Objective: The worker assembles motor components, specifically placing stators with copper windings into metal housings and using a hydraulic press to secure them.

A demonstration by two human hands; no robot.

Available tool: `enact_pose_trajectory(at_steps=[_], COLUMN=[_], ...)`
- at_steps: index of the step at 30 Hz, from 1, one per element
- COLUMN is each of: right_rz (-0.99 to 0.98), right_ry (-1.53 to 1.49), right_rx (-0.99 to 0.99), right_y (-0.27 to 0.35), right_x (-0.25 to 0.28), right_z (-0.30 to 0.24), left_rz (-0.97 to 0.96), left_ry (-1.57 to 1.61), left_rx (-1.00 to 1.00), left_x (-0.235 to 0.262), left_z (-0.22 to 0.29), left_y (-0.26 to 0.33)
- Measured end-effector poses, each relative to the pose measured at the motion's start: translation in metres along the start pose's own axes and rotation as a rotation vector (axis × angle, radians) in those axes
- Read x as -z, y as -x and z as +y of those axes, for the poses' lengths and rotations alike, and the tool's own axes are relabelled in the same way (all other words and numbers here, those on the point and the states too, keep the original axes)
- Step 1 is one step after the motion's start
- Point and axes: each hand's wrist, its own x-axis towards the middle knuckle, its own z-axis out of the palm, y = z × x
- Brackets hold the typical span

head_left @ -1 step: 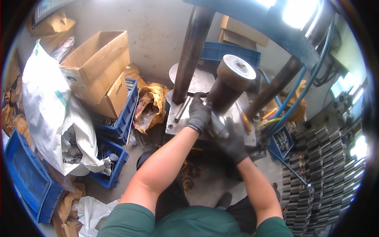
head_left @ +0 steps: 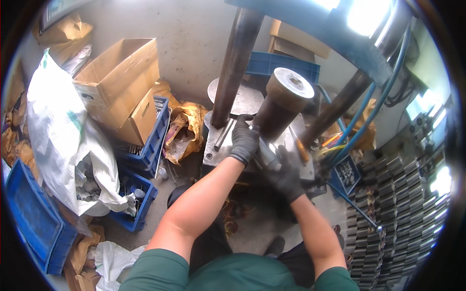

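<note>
A silvery metal cylinder (head_left: 267, 154) lies slantwise between my gloved hands, over the front of the steel press table (head_left: 213, 151). My left hand (head_left: 244, 137), in a dark grey glove, is closed round its upper left end. My right hand (head_left: 284, 175), in a dark glove and slightly blurred, curls round the lower right end; its far fingers are hidden. Just beyond stands a thick dark press ram (head_left: 279, 109) with a pale round top. A thin metal rod (head_left: 223, 135) rests left of my left hand. An orange-handled tool (head_left: 303, 151) lies right of my right hand.
Steel columns (head_left: 236, 63) and a blue crossbeam (head_left: 320, 24) frame the table. Blue hoses (head_left: 374, 116) hang at the right, above stacked metal parts (head_left: 393, 213). To the left are a cardboard box (head_left: 114, 77), a white sack (head_left: 56, 121) and blue crates (head_left: 141, 213).
</note>
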Motion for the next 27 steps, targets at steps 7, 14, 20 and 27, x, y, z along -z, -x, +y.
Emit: enact_pose_trajectory(at_steps=[7,14,20,27], right_rz=[0.327,-0.072,-0.061,0.01], right_ry=[-0.06,0.069,0.076,-0.418], right_rx=[0.137,0.016,0.02,-0.199], right_y=[-0.005,-0.008,0.017,0.049], right_x=[0.007,0.01,0.029,0.086], right_z=[-0.003,0.01,0.009,0.009], left_rz=[-0.018,-0.056,-0.107,-0.074], left_ry=[-0.044,-0.52,-0.381,-0.331], left_rx=[-0.276,-0.277,-0.124,-0.158], left_x=[0.022,0.013,0.013,0.012], left_z=[0.039,0.019,0.017,0.006], left_y=[-0.004,0.002,-0.006,-0.013])
